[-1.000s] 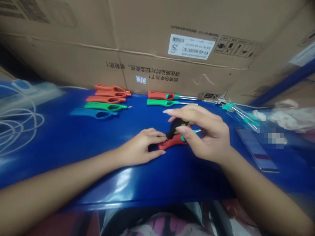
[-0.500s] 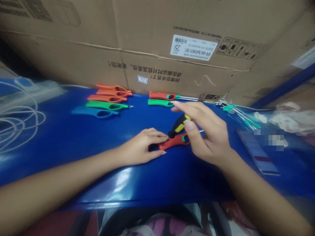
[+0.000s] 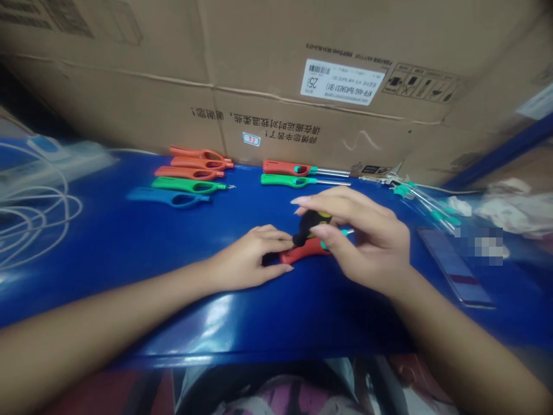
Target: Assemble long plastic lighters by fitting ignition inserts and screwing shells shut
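A red gas lighter with a teal trigger lies on the blue table in front of me. My left hand pinches its handle end between thumb and fingers, pressing it to the table. In my right hand is a short black and yellow screwdriver, gripped between thumb and fingers. The screwdriver leans over the handle end, its tip down at the lighter near my left fingertips; the exact contact is hidden. My right hand covers much of the lighter's metal tube.
Several orange, green and blue lighter handles lie at the back left. A red lighter and a green lighter rest by the cardboard box. Metal tubes with teal parts, a phone and white cable flank them.
My right fingers opened and lifted off the screwdriver's top, then came back down around it, a turning motion. My left hand and the red lighter stay in place.
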`<state>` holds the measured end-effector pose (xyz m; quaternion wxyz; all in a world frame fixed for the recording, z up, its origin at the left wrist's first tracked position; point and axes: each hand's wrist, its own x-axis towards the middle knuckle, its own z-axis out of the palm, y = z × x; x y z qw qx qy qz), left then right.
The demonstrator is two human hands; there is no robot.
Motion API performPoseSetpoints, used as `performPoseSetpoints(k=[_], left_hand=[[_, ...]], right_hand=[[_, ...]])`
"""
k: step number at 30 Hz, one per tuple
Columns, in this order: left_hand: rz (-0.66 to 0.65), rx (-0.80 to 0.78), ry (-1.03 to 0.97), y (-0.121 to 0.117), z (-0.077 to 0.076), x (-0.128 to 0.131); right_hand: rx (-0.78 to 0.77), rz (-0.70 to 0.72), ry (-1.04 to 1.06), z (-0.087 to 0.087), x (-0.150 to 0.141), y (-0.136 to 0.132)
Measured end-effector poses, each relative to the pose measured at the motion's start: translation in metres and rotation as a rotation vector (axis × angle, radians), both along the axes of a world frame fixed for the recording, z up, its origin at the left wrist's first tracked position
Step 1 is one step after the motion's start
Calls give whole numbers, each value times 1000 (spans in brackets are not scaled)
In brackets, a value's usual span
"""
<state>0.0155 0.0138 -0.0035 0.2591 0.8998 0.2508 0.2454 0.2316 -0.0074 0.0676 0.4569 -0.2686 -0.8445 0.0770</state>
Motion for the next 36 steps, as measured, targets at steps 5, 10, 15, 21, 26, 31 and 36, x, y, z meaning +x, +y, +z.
performPoseSetpoints(k=[5, 10, 15, 21, 26, 31, 36], left_hand=[[3, -5, -13, 0, 0, 0], [2, 0, -14, 0, -1, 0], [9, 12, -6, 1, -3, 0], [13, 13, -2, 1, -4, -1], [7, 7, 1, 1, -2, 0], [-4, 13, -21, 1, -1, 0], [-2, -14, -20, 0, -1, 0]], right_hand=[[115, -39, -91, 1, 1, 0], [-94, 0, -35, 1, 2, 1], [-23, -56, -122, 1, 5, 5], [22, -64, -52, 0, 5, 5], [-138, 46, -33, -1, 3, 2], [45, -30, -19, -1, 5, 4], [-147, 69, -11, 1, 4, 4]])
